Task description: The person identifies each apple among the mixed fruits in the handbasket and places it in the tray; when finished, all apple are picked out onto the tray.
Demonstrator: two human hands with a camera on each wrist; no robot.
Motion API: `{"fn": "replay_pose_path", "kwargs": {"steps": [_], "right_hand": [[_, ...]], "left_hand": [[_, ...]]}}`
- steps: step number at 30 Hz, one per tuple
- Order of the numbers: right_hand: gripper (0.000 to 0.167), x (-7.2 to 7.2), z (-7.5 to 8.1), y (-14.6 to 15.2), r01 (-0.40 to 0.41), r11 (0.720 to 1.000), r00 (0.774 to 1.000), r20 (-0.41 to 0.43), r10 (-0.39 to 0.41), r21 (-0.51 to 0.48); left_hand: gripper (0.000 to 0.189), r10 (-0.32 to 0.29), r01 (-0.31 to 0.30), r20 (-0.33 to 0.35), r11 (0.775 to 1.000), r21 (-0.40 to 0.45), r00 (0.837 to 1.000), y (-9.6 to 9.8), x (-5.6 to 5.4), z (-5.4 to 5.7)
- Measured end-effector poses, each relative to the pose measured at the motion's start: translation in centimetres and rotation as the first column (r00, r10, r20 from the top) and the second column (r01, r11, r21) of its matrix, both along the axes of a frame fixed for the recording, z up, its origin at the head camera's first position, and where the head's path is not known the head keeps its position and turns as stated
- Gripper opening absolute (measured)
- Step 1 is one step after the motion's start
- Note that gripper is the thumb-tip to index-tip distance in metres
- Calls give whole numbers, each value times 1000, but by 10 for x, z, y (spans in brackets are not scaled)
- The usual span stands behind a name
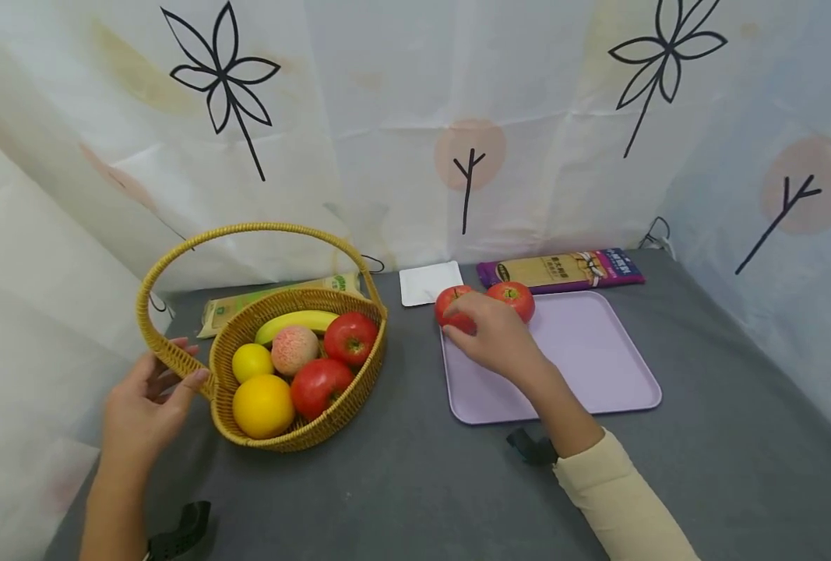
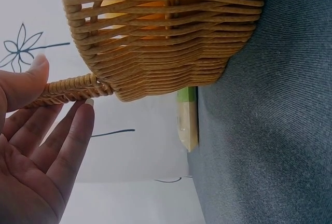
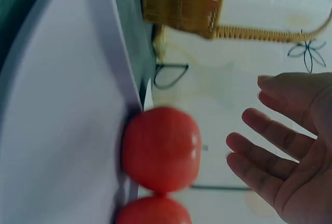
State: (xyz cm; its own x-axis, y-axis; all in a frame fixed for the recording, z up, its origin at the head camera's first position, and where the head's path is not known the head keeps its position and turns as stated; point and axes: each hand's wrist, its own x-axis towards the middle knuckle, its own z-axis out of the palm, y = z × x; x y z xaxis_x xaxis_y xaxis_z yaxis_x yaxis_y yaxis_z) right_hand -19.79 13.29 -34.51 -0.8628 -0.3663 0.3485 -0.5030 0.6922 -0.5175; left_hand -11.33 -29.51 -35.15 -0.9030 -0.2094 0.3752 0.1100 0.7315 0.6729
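Observation:
A yellow wicker basket (image 1: 348, 417) with a tall hoop handle (image 1: 268, 227) stands at left. It holds a banana (image 1: 299, 322), a peach (image 1: 294, 350), a lemon (image 1: 252, 362), an orange (image 1: 263, 407) and two red apples (image 1: 322, 387). My left hand (image 1: 145, 405) pinches the foot of the handle; the left wrist view shows the thumb and fingers on opposite sides of it. Two more apples (image 3: 162, 149) sit side by side at the far left corner of a lilac tray (image 1: 597, 351). Above the nearer one hovers my right hand (image 3: 290, 151), fingers loosely spread and apart from it.
Behind the tray lies a purple and gold packet (image 1: 562, 269). A white square (image 1: 429, 282) lies near the cloth backdrop. Another green and cream packet (image 1: 226, 312) is partly hidden behind the basket. Patterned cloth (image 1: 387, 140) hangs at the back and sides of the grey table (image 1: 401, 483).

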Motion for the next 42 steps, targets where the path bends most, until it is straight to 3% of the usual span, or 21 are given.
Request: {"fn": "replay_pose_path", "kwargs": {"steps": [4,8,12,18,25,28,36,39,42], "right_hand": [[17,2,-2,-28,-133,991,989,-60,135,34],[11,0,-1,-61,-262,959,953,-126,274,107],[15,-4,2,-93,-316,920,938,-69,340,231],[20,-17,7,-127,-271,859,958,40,283,434],[56,-24,7,-144,-267,846,963,154,220,461],[57,-31,4,-149,-279,829,958,201,204,485],[57,-43,-4,-167,-301,745,949,264,172,595],[60,-47,-6,-170,-290,742,953,255,165,604],[67,-49,-8,-170,-294,759,952,248,178,581]], "left_hand": [[50,4,-4,1,1000,10,1000,0,-1,0],[50,0,0,6,1000,21,1000,0,0,-1],[51,-9,8,9,1000,20,1000,-2,-1,-2],[51,-21,21,6,999,30,1000,-2,-1,-3],[50,-28,28,-1,999,35,1000,-3,-1,-2],[51,-30,30,9,999,22,1000,-2,-2,-4],[51,-30,30,4,999,42,1000,-1,-2,-6],[51,-33,32,2,998,46,999,-1,-2,-4],[50,-43,43,-11,998,42,999,-3,-3,-4]]}}
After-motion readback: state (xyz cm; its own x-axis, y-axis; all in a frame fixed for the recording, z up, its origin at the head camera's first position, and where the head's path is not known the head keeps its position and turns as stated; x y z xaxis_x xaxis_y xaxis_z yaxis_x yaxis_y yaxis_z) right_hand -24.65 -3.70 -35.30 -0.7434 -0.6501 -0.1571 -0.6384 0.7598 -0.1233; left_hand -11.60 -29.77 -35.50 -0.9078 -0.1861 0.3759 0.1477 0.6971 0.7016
